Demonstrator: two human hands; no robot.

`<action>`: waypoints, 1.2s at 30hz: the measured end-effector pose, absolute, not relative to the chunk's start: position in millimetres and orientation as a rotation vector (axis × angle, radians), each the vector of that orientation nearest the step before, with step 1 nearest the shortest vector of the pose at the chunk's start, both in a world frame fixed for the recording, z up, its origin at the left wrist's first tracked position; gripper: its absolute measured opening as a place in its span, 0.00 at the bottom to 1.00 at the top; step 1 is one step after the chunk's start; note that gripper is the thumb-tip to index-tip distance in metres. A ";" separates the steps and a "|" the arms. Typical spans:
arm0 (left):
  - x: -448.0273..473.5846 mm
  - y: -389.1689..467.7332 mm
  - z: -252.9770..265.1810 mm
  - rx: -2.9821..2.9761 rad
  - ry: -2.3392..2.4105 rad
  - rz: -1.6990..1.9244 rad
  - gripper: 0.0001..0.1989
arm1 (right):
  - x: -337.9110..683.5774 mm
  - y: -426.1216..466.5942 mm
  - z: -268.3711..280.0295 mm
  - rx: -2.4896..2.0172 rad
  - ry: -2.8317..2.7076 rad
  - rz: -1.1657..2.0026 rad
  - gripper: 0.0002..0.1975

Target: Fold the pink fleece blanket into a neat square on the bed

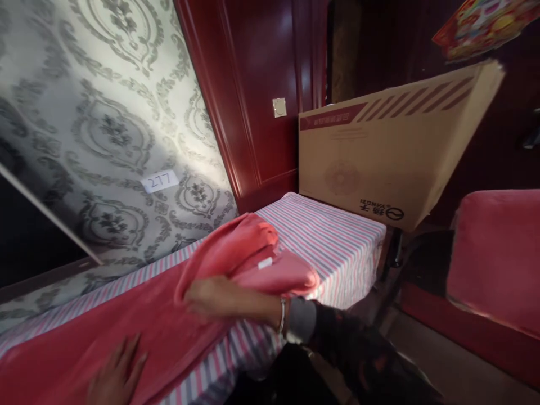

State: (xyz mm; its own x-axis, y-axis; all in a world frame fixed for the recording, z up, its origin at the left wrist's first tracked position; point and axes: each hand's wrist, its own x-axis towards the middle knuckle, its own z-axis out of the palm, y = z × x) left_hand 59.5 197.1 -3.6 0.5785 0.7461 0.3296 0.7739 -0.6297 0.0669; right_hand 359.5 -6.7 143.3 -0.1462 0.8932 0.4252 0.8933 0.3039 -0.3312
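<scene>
A coral-red plush blanket (139, 304) lies lengthwise over a striped sheet (324, 230), its far end folded back on itself. My right hand (213, 298) reaches in from the right, fingers closed on the blanket's folded edge and lifting it a little. A small white label (265, 262) shows on the folded part. At the lower left, my left hand (116, 374) rests on the flat blanket with its fingers spread. Part of that hand is cut off by the frame's bottom edge.
A large cardboard box (371, 152) stands beyond the bed's far end, against dark red panelling (257, 84). To the right is a chair with a red plush cover (498, 253). Patterned wallpaper (113, 129) bears a paper marked 277 (160, 181).
</scene>
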 end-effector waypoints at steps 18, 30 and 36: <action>73.6 158.9 16.1 -2.798 -1.549 -0.732 0.28 | 385.4 -166.5 21.2 -1.948 -1.827 0.300 0.07; 212.6 162.0 87.9 -3.054 -1.670 -1.011 0.17 | 358.6 -194.3 -41.0 -1.726 -1.413 0.595 0.24; 202.3 72.0 68.1 -3.205 -0.891 -1.043 0.17 | 344.1 -166.9 -45.6 -1.792 -1.426 0.497 0.17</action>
State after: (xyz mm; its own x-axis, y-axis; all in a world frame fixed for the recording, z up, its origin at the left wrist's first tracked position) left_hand 202.3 72.0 68.1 0.6994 0.5573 0.4476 0.3554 -0.8144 0.4587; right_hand 344.1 -166.9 -45.6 0.2949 0.9420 0.1601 0.6382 -0.0695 -0.7668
